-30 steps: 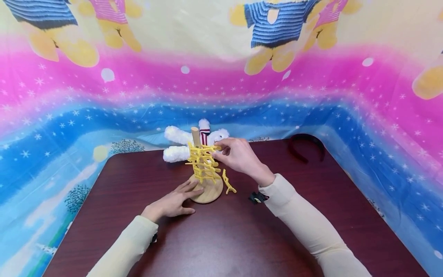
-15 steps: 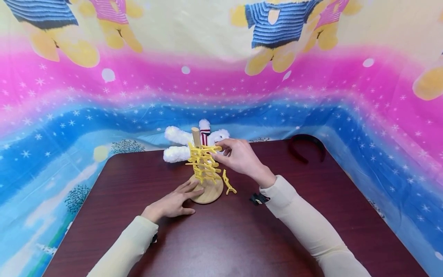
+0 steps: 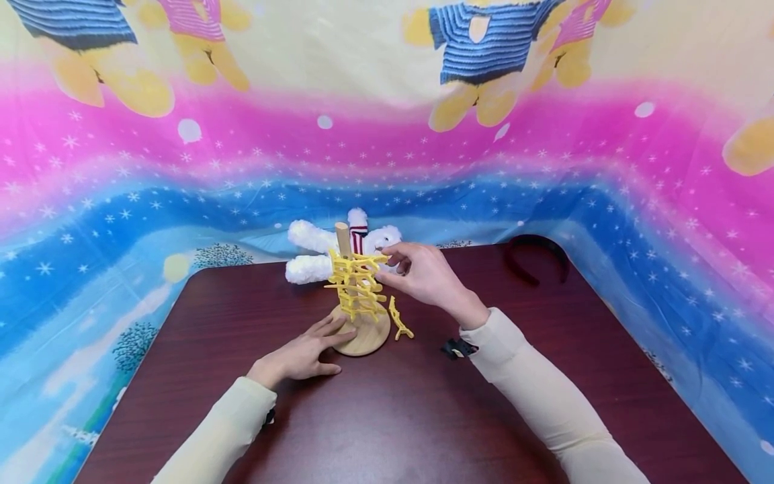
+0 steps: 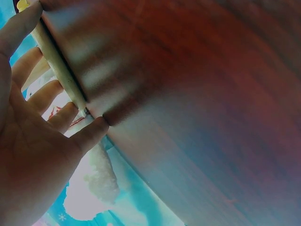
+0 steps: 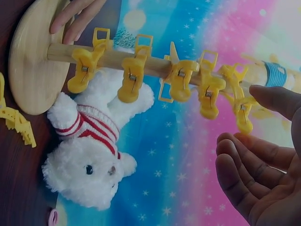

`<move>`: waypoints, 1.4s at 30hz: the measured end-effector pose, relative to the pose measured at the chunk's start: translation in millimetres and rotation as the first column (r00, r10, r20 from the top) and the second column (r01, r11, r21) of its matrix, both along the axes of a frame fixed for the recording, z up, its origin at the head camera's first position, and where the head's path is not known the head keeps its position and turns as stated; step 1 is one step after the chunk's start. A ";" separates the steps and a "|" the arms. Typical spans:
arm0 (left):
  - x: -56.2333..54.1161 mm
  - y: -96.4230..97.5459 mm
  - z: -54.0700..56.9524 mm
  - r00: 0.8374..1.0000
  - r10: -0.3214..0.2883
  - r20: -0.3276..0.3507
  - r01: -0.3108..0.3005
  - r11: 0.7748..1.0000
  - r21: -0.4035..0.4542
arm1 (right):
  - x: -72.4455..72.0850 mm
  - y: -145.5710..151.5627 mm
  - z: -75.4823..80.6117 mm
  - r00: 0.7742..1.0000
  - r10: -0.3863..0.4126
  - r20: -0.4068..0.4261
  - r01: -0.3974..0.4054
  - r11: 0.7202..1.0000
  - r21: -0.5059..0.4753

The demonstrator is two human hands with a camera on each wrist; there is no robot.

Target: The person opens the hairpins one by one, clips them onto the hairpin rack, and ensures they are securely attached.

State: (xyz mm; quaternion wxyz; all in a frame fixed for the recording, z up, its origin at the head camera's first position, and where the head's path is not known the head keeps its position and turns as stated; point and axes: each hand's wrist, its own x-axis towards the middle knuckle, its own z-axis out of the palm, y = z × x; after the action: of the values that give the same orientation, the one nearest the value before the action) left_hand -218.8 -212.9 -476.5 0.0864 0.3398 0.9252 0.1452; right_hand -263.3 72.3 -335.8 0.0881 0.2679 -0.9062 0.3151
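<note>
Several yellow spring clips (image 5: 182,80) are clamped one above another along an upright wooden post (image 3: 342,240) on a round wooden base (image 3: 365,339). My left hand (image 3: 300,353) rests on the left side of the base, fingers spread and fairly straight. Beside the uppermost clip (image 5: 243,110), my right hand (image 3: 420,275) has its thumb and fingers apart; the fingertips are close to the clip's handles, without a visible pinch. Another yellow clip (image 3: 400,318) lies loose on the table, just right of the base. In the left wrist view, the left hand (image 4: 42,127) touches the base's edge.
A white plush bear (image 5: 80,160) in a red-striped sweater lies behind the stand. At the back right of the dark red table (image 3: 375,430) is a dark curved band (image 3: 532,255). A patterned cloth (image 3: 272,202) hangs around the table's back and sides.
My right hand's thumb and fingers have eased apart at the top clip, and the hand has drawn slightly to the right. My left hand and the stand stay where they were.
</note>
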 end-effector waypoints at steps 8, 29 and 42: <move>-0.1 1.0 0.6 1.000 0.001 0.000 -0.001 1.000 -0.002 | -4.5 13.7 -10.4 1.000 -0.020 -0.022 0.020 1.000 0.011; 0.3 0.3 0.6 1.000 -0.001 0.007 0.001 1.000 0.005 | -20.8 36.8 -83.0 0.979 -0.081 0.187 0.064 0.994 0.093; 0.2 0.4 0.5 1.000 0.001 0.008 -0.001 1.000 0.004 | -18.6 32.7 -115.4 0.954 -0.129 0.270 0.079 0.978 0.191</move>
State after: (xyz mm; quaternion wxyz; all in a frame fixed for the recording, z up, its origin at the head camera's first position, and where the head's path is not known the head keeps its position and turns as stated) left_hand -218.6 -212.5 -476.0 0.0892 0.3391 0.9247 0.1482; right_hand -281.8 104.9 -451.2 -0.0492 0.1791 -0.9469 0.2623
